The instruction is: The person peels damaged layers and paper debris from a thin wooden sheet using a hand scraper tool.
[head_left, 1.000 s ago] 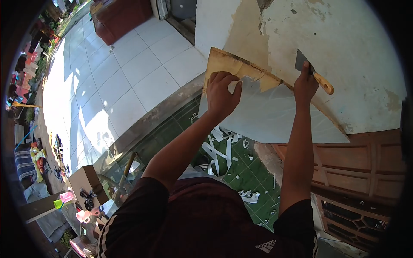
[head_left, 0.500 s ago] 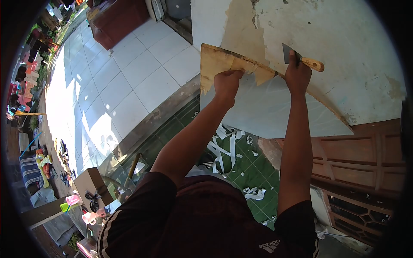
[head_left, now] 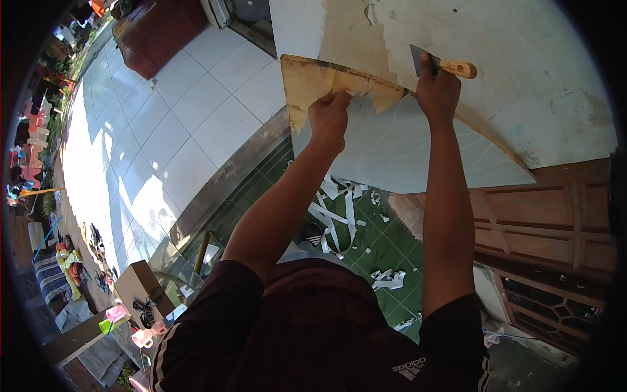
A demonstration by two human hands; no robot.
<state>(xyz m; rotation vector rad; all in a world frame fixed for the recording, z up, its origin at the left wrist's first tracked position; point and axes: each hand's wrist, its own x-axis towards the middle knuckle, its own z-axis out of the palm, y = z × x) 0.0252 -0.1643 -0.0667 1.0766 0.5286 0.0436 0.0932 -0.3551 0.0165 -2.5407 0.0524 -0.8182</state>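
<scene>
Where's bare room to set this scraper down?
White tiles between the dark red furniture and the grey ledge look bare. It's crowded on the green floor, strewn with white scraps, and lower left, around the cardboard box and pink cups.

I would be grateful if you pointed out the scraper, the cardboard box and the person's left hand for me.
Scraper (head_left: 460, 69): head view, on its wooden handle.
Cardboard box (head_left: 135, 284): head view, on its brown side.
Left hand (head_left: 328, 119): head view, on its back.
</scene>
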